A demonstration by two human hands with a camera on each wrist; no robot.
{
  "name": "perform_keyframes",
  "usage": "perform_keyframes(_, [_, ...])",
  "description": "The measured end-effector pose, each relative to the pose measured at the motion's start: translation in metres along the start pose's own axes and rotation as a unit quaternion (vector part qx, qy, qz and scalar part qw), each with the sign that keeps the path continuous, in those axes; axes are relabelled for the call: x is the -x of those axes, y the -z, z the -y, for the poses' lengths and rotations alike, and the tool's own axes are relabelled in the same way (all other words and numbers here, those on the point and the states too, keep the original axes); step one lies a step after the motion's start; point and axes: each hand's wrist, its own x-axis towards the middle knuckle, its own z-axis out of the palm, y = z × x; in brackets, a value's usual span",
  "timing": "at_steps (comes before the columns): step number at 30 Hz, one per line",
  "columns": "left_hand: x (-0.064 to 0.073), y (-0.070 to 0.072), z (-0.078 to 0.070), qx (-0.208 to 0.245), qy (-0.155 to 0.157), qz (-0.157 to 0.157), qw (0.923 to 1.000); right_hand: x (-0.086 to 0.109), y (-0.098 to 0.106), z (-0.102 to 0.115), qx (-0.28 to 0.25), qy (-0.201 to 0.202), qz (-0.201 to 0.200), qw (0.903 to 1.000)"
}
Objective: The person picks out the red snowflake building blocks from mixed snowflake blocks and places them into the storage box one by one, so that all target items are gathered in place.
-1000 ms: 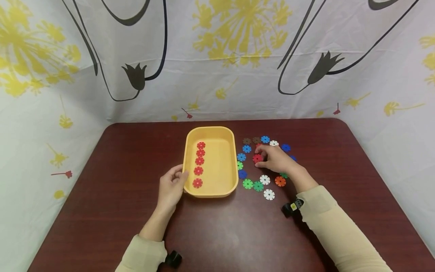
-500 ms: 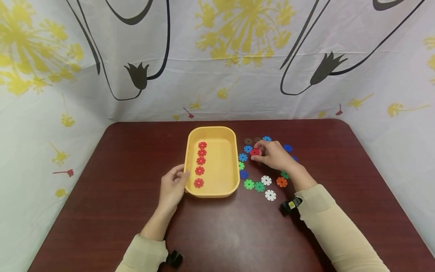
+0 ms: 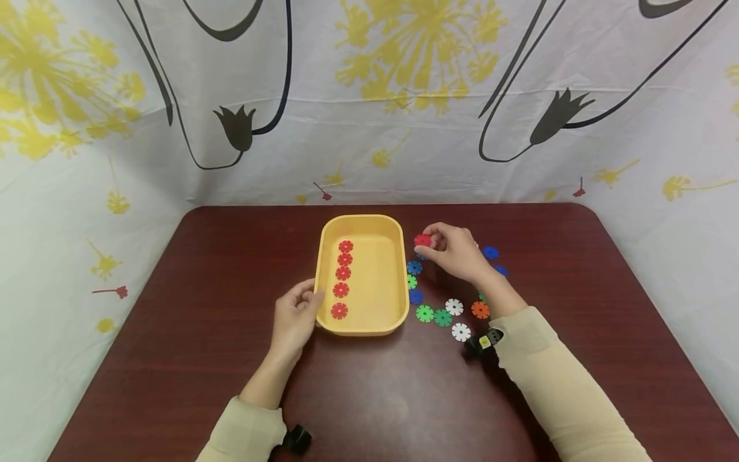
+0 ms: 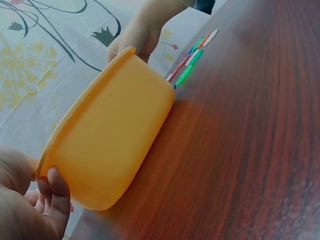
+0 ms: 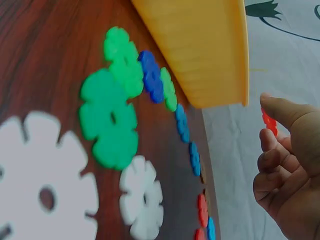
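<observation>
A yellow plastic tray [image 3: 381, 282] stands mid-table, with a column of several red snowflake discs [image 3: 343, 273] along its left side. My left hand [image 3: 292, 324] grips the tray's left rim near the front corner; the left wrist view shows its curled fingers [image 4: 59, 192] at the rim. Beside the tray's far right side, my right hand [image 3: 456, 251] pinches another red snowflake disc [image 3: 423, 240] between thumb and fingertips. In the right wrist view that disc [image 5: 269, 121] is partly covered by the thumb and held above the table.
Loose snowflake discs lie right of the tray: light blue [image 3: 414, 267], light green [image 3: 424, 313], dark green [image 3: 442, 317], white [image 3: 460, 332], orange [image 3: 480, 310] and dark blue [image 3: 491, 253]. My right hand hides some from the head camera. A patterned cloth [image 3: 369, 154] hangs behind the table [image 3: 242, 256].
My right hand has lifted the red disc from among the loose ones and carried it left and away, towards the tray's far right side. My left hand stays on the rim.
</observation>
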Motion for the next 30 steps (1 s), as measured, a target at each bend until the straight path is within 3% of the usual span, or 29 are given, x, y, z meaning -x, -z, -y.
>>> perform_keyframes(11, [0.007, 0.001, -0.001, -0.005, 0.0, 0.0, 1.0, -0.01, -0.01, 0.023, -0.038, 0.027, -0.015, 0.9988])
perform_keyframes(22, [0.01, 0.001, 0.0, -0.001, 0.005, 0.007, 1.0, -0.021, -0.032, 0.047, -0.04, 0.059, 0.0, 0.9975])
perform_keyframes(30, [0.009, 0.001, 0.0, -0.004, 0.001, 0.002, 1.0, -0.027, -0.044, 0.056, -0.062, 0.055, 0.011, 0.9965])
